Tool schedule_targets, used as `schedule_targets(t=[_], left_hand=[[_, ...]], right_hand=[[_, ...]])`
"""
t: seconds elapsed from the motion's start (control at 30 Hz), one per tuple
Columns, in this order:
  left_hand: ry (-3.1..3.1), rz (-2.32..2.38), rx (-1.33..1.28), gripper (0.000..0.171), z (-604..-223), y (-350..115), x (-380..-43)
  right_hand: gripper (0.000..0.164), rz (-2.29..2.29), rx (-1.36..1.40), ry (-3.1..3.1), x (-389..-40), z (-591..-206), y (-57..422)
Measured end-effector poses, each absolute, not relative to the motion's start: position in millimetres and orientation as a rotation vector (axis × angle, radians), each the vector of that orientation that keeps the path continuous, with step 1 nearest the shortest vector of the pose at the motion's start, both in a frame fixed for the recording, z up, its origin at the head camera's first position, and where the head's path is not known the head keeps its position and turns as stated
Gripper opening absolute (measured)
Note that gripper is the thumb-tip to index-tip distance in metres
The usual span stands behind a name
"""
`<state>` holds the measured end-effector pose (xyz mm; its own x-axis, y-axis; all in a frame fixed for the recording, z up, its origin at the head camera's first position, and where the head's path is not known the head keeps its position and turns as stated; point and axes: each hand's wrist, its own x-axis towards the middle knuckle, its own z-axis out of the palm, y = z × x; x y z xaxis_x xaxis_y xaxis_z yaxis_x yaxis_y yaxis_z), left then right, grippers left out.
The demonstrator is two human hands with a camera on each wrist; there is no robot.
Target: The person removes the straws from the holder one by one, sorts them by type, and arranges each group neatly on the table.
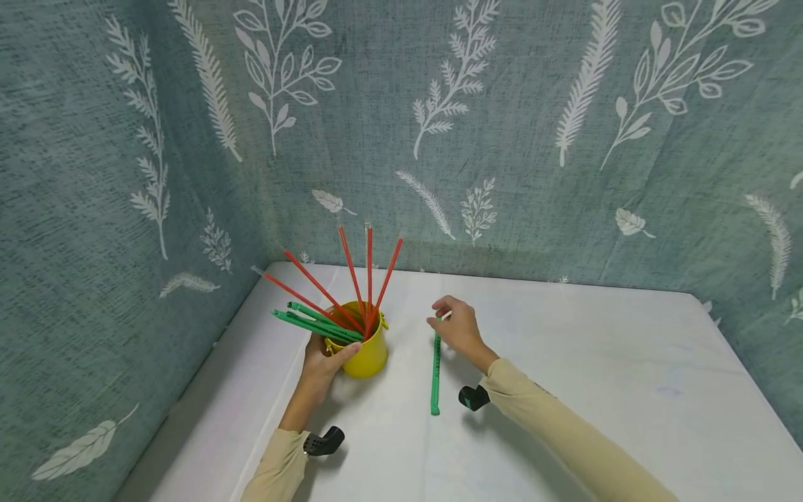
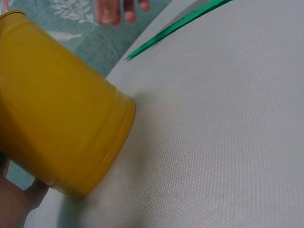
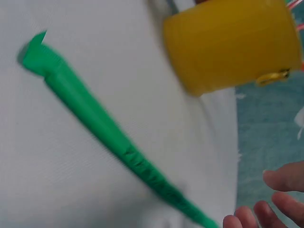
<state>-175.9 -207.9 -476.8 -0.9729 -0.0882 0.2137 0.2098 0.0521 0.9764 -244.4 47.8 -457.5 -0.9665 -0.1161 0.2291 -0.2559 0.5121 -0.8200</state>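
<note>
My left hand [image 1: 318, 366] grips a small yellow bucket [image 1: 366, 357] from its left side, with the thumb on the front. Several thin red sticks [image 1: 385, 279] with clear wrapper ends fan out of its mouth, beside green wrapped sticks [image 1: 314, 325] leaning left. To the right, one more slim green wrapped stick [image 1: 436, 376] lies on the table, its near end folded over. Above its far end hovers my right hand [image 1: 459, 326]. In the right wrist view, the thumb [image 3: 287, 176] and fingers are spread apart, with nothing between them.
A white-covered table [image 1: 596, 362] stretches right and forward. Teal leaf-patterned cloth [image 1: 514, 125] hangs behind the table and along its left side. Each wrist carries a small black camera, the left one [image 1: 324, 441] low over the table.
</note>
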Motion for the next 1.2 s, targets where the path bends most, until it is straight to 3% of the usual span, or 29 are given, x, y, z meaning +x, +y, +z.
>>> schedule_targets(t=[0.83,1.2], left_hand=[[-2.102,-2.009,-0.17,0.072,-476.9,-207.7,-175.4],[-2.125,-2.012,-0.146,0.071,-475.3,-207.4,-174.7]], right_hand=[[0.024,1.53,0.614,-2.515,-221.2,-375.8,33.5],[0.024,1.598,0.786,-2.458,-205.3,-360.1,13.4]])
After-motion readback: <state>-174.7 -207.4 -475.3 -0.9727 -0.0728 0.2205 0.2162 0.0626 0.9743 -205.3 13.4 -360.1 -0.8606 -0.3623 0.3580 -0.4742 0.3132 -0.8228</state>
